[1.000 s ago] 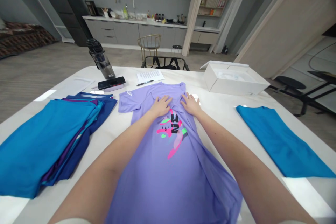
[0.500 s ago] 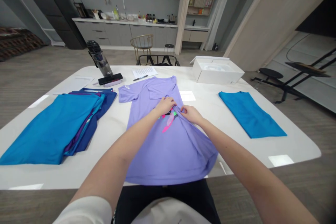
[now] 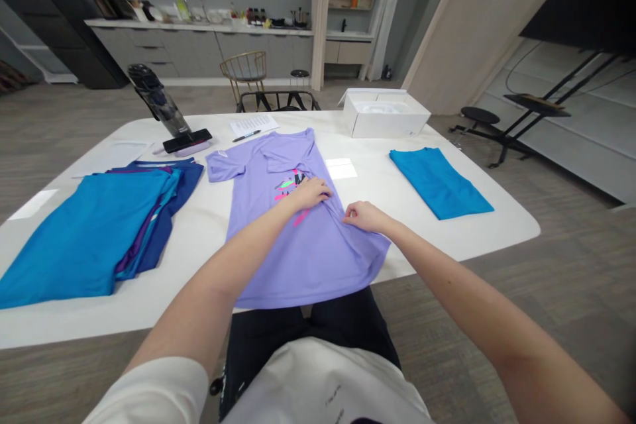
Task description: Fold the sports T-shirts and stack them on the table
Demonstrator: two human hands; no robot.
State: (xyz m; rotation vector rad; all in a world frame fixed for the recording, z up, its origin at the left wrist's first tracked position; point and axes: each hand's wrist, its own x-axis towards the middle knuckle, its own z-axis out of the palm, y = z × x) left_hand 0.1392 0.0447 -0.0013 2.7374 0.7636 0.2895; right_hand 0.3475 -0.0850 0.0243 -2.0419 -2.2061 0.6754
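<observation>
A lavender T-shirt (image 3: 303, 265) with a colourful print lies in front of me, its right side folded inward and its hem near the table's front edge. My left hand (image 3: 313, 193) is on the shirt beside the print, its curled fingers gripping the cloth. At the shirt's right edge, my right hand (image 3: 366, 216) pinches the fabric between thumb and fingers. One sleeve sticks out to the left; the other lies across the chest.
A stack of blue and purple folded garments (image 3: 94, 232) lies at left, a folded blue garment (image 3: 440, 182) at right. Behind stand a handheld vacuum (image 3: 161, 106), a phone (image 3: 187, 140), a printed sheet (image 3: 254, 124) with a pen (image 3: 247, 136), and a white box (image 3: 385, 116).
My right hand has moved outward to the right with the shirt's edge, away from my left hand. More of the print shows. The view has shifted to the right.
</observation>
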